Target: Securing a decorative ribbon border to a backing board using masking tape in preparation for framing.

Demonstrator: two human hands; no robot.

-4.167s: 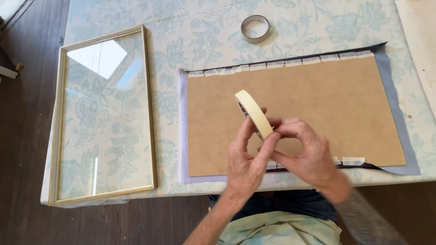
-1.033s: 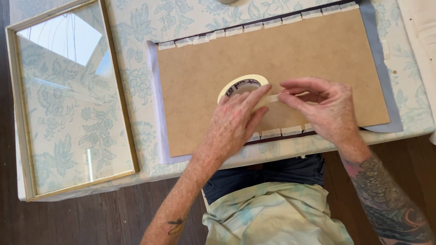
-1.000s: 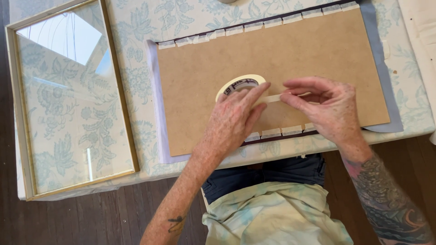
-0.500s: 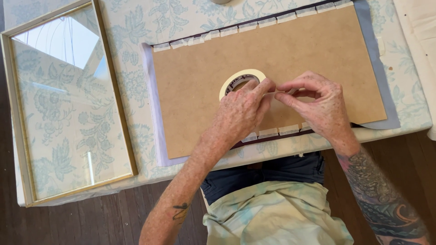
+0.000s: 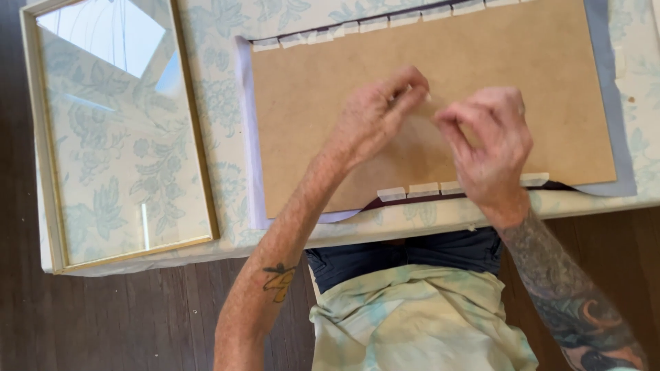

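Both of my hands hover over a brown backing board that lies on a purple fabric sheet. My left hand is pinched shut, and a pale bit of masking tape shows at its fingertips. The roll itself is hidden under this hand. My right hand is curled just to the right, its fingers pinched on the tape's free end. Short tape pieces hold the fabric along the board's near edge, and several more tape pieces line the far edge.
A gold picture frame with glass lies to the left on the floral tablecloth. The table's near edge runs just below the board, with dark wood floor beyond it. My torso is close to that edge.
The view has shifted closer over the board. My hands moved up and apart slightly, and the tape roll seen under my left fingers is now hidden.
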